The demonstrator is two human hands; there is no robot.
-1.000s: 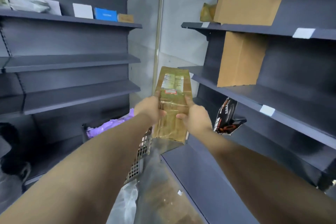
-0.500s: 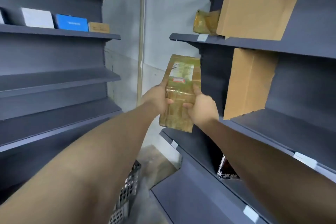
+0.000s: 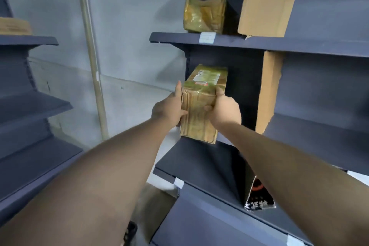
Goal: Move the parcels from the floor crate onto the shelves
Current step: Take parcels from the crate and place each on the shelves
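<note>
Here, a long parcel (image 3: 201,106) (brown card under glossy yellowish tape, with a white printed label at its far end) was held at the left end of the right-hand unit's middle shelf (image 3: 319,140); contact with the shelf could not be told. The left hand (image 3: 169,109) gripped its left side and the right hand (image 3: 225,110) curled round its right. Above, 1 similar taped parcel (image 3: 204,15) stood near a cardboard divider (image 3: 267,0). Dark grey shelving (image 3: 34,106) flanked a pale wall (image 3: 129,16) — with 1 vertical pipe (image 3: 89,46).
</note>
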